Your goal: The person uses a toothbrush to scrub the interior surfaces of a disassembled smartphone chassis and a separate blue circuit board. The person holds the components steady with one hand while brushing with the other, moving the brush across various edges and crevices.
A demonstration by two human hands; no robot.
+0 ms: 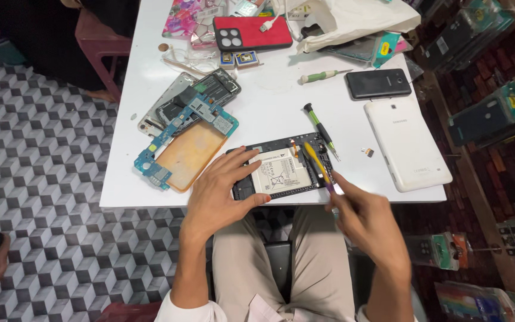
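Observation:
An opened tablet (281, 170) with a black frame and a white battery lies at the near edge of the white table (150, 89). My left hand (222, 194) lies flat on its left side, fingers spread over the frame. My right hand (365, 223) hovers at the tablet's right end and holds a thin yellow and purple tool (317, 164), whose tip points over the battery's right edge. The right hand is blurred.
A stripped tablet with blue circuit boards and an orange panel (186, 140) lies to the left. A white back cover (406, 143), a black phone (378, 83), a red phone (251, 33), two screwdrivers (321, 128) and a white bag (353, 21) are spread about.

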